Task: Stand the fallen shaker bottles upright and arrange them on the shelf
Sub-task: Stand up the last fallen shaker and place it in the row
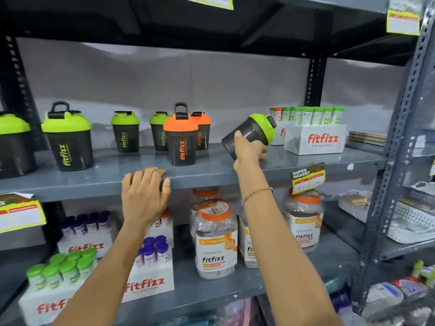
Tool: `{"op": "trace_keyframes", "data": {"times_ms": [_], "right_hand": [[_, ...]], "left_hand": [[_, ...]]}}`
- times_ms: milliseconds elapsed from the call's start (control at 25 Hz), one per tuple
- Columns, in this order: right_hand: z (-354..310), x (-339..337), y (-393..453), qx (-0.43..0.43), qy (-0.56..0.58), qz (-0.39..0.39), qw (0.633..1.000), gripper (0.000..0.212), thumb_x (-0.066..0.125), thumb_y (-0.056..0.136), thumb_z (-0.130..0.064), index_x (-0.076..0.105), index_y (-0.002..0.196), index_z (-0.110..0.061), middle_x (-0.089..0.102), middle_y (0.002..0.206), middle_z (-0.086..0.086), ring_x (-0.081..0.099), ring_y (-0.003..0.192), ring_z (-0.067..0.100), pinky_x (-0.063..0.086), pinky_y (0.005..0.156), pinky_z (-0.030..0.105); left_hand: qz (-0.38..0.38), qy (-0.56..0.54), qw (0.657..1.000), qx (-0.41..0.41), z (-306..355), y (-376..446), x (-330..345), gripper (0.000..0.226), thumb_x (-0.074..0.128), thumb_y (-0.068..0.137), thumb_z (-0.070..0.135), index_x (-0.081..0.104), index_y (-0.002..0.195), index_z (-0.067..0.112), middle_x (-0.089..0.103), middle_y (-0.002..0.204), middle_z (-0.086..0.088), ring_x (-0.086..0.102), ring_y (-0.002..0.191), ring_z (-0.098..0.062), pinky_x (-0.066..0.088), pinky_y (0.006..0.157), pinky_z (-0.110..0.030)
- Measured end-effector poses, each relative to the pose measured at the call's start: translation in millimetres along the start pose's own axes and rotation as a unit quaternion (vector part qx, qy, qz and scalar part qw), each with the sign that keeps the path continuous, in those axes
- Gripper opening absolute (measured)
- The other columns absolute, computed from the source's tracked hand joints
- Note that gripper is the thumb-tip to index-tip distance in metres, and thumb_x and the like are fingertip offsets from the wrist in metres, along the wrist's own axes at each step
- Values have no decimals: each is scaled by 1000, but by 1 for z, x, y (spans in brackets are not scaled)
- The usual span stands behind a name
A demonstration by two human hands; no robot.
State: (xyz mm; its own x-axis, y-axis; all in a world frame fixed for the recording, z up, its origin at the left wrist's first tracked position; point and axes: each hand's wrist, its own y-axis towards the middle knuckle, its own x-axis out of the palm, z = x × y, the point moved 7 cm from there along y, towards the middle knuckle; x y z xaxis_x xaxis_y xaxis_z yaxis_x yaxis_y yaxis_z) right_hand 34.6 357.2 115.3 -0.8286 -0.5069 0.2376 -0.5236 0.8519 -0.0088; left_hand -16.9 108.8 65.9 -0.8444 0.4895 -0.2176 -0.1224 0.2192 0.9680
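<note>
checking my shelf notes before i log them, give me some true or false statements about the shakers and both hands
1. The right hand holds a green-lidded shaker tilted, not upright. True.
2. The left hand grips an orange-lidded shaker. False: it rests on the shelf edge over a dark object.
3. The front orange-lidded shaker stands upright. True.
4. The tilted shaker's lid points left. False: it points up and right, toward the white fitfizz box.
</note>
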Motion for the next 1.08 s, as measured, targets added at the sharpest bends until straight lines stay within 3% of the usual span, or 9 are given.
{"op": "trace_keyframes", "data": {"times_ms": [200,440,680,1080], "right_hand": [[12,35,-99,-149,10,-38,988,86,67,85,-29,13,144,2,26,137,20,30,129,38,30,111,43],[26,123,-169,-254,-95,-213,939,87,64,88,-19,6,149,0,17,150,18,16,144,32,14,120,43],[34,201,-129,-196,-197,-278,919,88,67,83,-11,10,148,0,28,154,15,28,142,31,26,117,43],[49,207,-121,-108,-213,-324,915,102,61,91,-12,-24,146,-6,12,160,12,20,146,26,22,115,35]], "left_hand": [[-60,-16,998,7,-34,-2,-17,39,34,99,30,64,104,5,67,105,-10,60,94,-29,39,84,-39],[-92,57,993,-37,-122,-15,-43,40,34,99,34,64,99,6,67,99,-11,60,88,-32,38,80,-40],[-88,38,995,-14,-140,-20,-45,40,33,98,32,64,99,7,66,98,-9,59,87,-31,34,78,-38],[-51,17,999,-3,-144,-25,-44,39,35,98,32,64,100,6,67,98,-10,59,84,-30,34,79,-37]]}}
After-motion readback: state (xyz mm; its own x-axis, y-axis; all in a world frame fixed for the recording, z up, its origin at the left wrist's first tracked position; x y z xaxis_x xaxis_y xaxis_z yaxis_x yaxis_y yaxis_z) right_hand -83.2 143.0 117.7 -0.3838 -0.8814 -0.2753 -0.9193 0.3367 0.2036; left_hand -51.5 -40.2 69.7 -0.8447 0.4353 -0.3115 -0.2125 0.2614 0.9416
